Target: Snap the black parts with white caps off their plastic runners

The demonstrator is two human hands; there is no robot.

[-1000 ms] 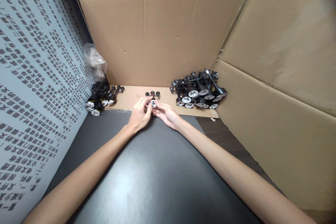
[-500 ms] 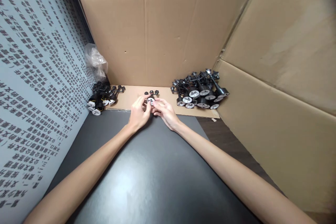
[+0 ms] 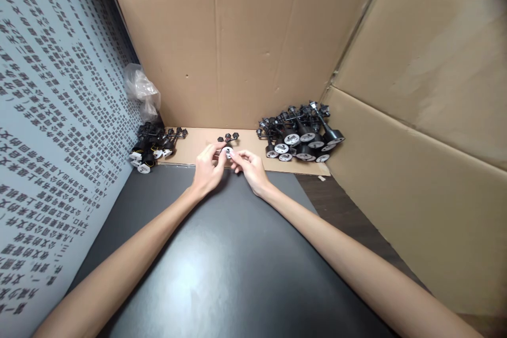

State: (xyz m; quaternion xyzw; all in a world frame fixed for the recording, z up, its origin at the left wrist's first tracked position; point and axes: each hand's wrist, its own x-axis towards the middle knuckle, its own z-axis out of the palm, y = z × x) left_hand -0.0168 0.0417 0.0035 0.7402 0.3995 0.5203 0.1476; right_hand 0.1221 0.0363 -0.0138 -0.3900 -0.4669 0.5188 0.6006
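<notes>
A small black model street lamp [image 3: 227, 143] with three lantern heads is held between my hands, its round white base facing me. My left hand [image 3: 208, 168] is closed on the lamp from the left, thumb against the base. From the right, my right hand [image 3: 250, 169] pinches at the base's edge with thumb and fingers. The lantern heads point away from me, above my fingertips. Most of the lamp's post is hidden behind the base and my fingers.
A pile of similar black lamps with white bases [image 3: 303, 134] lies at the right. A smaller group with yellow wires [image 3: 149, 149] lies at the left, below a clear plastic bag [image 3: 141, 90]. Cardboard walls [image 3: 245, 53] enclose the back and right; a printed sheet [image 3: 59, 116] stands left.
The lamp stays between both hands and its lantern heads show slightly more. My right thumb has shifted a little on the base. The whole view has moved slightly.
</notes>
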